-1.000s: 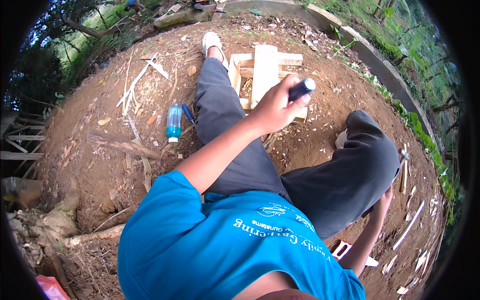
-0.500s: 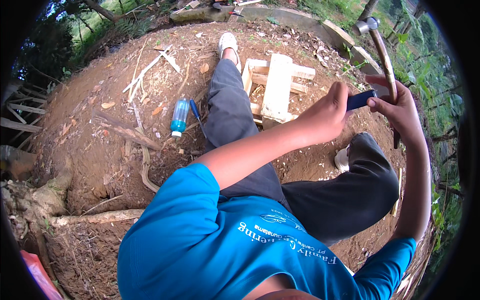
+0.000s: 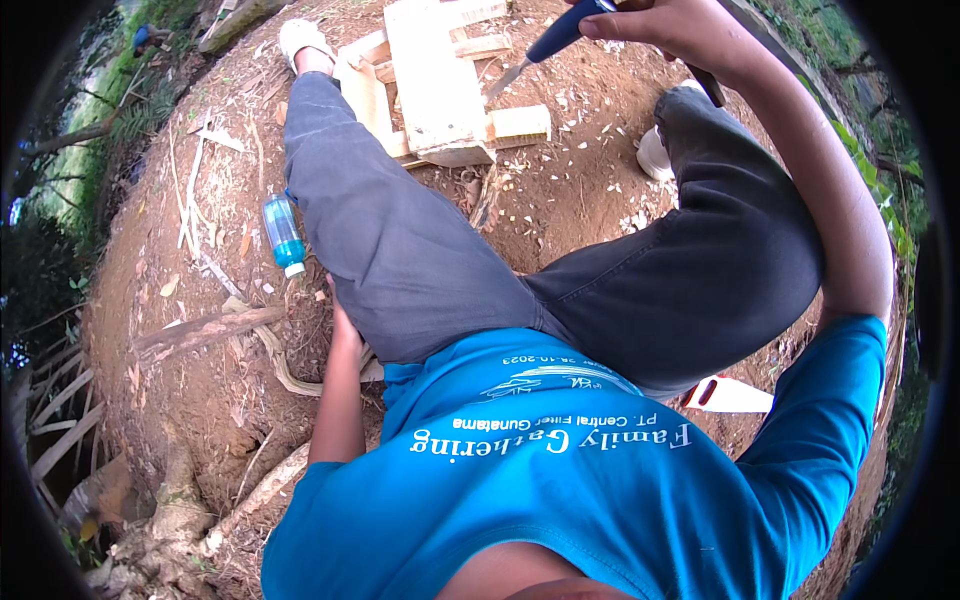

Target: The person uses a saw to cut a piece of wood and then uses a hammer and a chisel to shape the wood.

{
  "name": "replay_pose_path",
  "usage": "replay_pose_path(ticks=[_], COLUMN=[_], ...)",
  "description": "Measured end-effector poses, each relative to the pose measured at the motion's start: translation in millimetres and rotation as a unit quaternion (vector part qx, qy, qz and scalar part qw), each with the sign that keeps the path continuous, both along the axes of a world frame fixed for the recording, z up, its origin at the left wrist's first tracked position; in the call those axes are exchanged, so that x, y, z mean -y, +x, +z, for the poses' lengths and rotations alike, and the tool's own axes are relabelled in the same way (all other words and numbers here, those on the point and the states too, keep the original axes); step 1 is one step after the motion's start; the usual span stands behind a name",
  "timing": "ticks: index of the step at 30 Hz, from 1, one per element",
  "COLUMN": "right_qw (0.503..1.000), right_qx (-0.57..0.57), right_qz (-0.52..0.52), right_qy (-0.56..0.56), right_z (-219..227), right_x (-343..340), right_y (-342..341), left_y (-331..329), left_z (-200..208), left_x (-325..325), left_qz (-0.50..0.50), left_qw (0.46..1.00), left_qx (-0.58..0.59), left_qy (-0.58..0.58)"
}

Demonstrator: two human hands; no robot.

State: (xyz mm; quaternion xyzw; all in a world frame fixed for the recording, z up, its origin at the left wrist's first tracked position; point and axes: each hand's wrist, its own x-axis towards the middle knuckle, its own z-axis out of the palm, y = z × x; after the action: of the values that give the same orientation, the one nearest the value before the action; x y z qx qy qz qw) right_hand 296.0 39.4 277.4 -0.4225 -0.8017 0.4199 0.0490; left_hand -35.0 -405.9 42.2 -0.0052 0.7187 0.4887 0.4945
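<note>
My right hand [image 3: 685,35] is up at the top right, closed around a blue-handled chisel [image 3: 560,32] whose blade points down and left toward the wood. A hammer's wooden handle [image 3: 709,88] sticks out below the same hand; the hammer's head is out of view. My left hand [image 3: 338,298] reaches down beside my left thigh, its fingers hidden behind the leg. Near it lies a clear bottle [image 3: 285,235] with blue-green liquid. Between my legs rests a pale wooden block [image 3: 437,75] on a rough wooden frame [image 3: 520,124].
A weathered piece of wood [image 3: 205,332] and a curved root [image 3: 285,365] lie on the soil at left. A flat white piece with a red end [image 3: 730,395] shows beside my bent right leg. Wood chips litter the ground, and plants line the right edge.
My left hand has left the chisel and dropped to beside my left thigh. My right hand has moved left with the chisel and hammer. The view has shifted too.
</note>
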Motion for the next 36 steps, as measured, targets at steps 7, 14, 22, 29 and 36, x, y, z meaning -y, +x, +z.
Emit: replay_pose_path(ticks=[7, 14, 22, 29, 36], right_qw=[0.999, 0.996, 0.997, 0.991, 0.981], right_qx=[0.002, 0.013, -0.032, -0.044, -0.058], right_qz=[0.038, 0.082, 0.067, 0.092, 0.098], right_qy=[-0.006, 0.025, 0.037, 0.085, 0.154], right_z=[2, 7, 0, 1, -13], right_x=[12, 20, 26, 36, 43], right_y=[5, -5, -22, -46, -48], left_y=[33, 21, -33, 75, 89], left_z=[-29, -39, 81, 122, 100], left_x=[7, -5, -119, -277, -320], left_qz=[0.04, -0.001, 0.03, -0.432, -0.474], left_qw=[0.983, 0.985, 0.877, 0.744, 0.76], left_qx=[0.167, 0.166, -0.458, -0.356, -0.24], left_qy=[-0.064, -0.047, 0.145, 0.365, 0.376])
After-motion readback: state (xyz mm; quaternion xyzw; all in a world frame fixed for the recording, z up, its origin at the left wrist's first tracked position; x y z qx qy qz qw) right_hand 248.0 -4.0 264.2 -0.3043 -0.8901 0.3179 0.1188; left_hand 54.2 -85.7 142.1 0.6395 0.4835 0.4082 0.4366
